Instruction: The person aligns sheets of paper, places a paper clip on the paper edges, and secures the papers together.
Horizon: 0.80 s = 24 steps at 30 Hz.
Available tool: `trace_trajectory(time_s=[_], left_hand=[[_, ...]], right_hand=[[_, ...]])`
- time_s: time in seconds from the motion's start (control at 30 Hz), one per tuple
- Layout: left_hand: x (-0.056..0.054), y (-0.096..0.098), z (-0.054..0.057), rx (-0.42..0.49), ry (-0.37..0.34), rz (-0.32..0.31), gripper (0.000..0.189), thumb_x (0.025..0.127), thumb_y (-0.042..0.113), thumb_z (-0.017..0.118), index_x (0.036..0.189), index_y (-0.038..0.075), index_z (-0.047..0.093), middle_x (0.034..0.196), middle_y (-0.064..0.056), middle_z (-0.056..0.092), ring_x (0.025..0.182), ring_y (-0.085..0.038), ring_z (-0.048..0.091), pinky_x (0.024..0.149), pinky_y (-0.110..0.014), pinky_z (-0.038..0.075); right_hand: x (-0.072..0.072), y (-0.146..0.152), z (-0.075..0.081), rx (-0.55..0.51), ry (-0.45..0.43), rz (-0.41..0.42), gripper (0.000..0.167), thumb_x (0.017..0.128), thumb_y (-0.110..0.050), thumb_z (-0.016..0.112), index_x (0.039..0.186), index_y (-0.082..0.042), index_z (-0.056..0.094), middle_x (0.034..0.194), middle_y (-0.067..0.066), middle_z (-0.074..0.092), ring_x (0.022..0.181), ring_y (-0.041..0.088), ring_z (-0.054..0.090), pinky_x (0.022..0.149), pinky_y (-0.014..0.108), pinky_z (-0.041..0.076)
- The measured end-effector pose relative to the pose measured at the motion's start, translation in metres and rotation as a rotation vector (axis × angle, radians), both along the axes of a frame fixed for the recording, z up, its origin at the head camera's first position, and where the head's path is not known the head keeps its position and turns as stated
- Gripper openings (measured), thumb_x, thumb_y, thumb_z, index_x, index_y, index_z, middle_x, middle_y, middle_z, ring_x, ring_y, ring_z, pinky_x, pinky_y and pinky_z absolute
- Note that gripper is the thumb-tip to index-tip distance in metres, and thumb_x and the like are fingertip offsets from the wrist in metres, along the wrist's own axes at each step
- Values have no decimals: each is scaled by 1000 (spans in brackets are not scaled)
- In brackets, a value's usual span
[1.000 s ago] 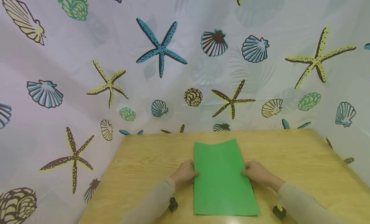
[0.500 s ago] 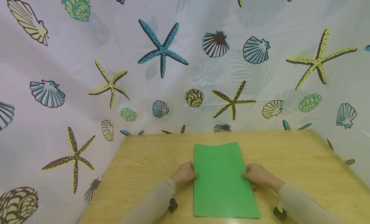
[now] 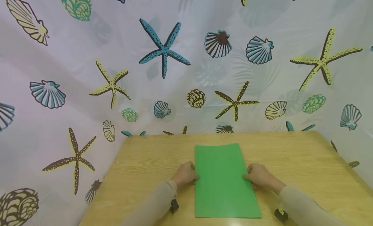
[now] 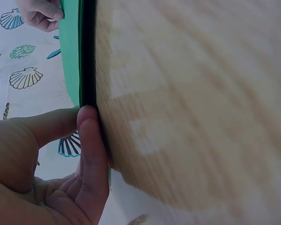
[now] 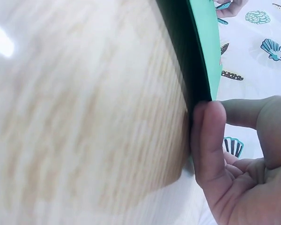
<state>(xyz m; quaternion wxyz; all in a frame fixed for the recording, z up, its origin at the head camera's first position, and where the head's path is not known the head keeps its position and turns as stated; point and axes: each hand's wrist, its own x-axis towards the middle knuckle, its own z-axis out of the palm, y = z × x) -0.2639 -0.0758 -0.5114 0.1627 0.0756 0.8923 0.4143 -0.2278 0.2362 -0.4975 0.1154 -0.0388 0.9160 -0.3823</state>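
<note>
A green paper sheet (image 3: 222, 182) lies lengthwise in front of me, its far edge nearly straight. My left hand (image 3: 186, 174) pinches its left edge, thumb on top and fingertips beneath. In the left wrist view that thumb and fingers (image 4: 91, 154) meet at the sheet's edge, just above the wood. On the opposite side, my right hand (image 3: 260, 175) pinches the right edge the same way. The right wrist view shows the fingers (image 5: 210, 140) under the green sheet (image 5: 208, 42), with a dark gap between sheet and table.
The wooden table (image 3: 145, 161) reaches back to a white curtain (image 3: 180, 73) printed with shells and starfish, which also hangs at both sides. Small black devices sit at the left wrist (image 3: 174, 206) and right wrist (image 3: 281, 215).
The sheet's far edge was raised and dipped in the middle; it has come down and flattened. Both hands keep their hold on the side edges, nearly in place.
</note>
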Motion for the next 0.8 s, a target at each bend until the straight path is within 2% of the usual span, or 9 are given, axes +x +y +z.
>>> trace_trajectory(time_s=[0.33, 0.6, 0.8], left_hand=[[4, -4, 4, 10, 25, 10, 46, 81, 9, 75, 115, -8, 50, 75, -7, 58, 56, -15, 60, 52, -25, 53], [6, -5, 8, -40, 28, 2, 47, 80, 11, 75, 115, -8, 50, 72, -6, 58, 56, -15, 61, 55, -26, 53], [4, -7, 15, -67, 41, -31, 44, 87, 17, 67, 117, -9, 50, 70, -7, 60, 59, -17, 61, 67, -34, 54]], right_hand=[[-2, -4, -1, 44, 16, -30, 28, 85, -11, 68, 71, -7, 44, 49, -1, 42, 38, 8, 41, 40, 16, 36], [-1, -6, -1, 43, 13, -23, 33, 84, -11, 68, 69, -9, 40, 45, -2, 40, 37, 8, 35, 39, 16, 31], [-1, -4, 1, 69, 20, -23, 22, 86, -16, 66, 79, -2, 51, 45, 1, 45, 37, 9, 39, 38, 18, 34]])
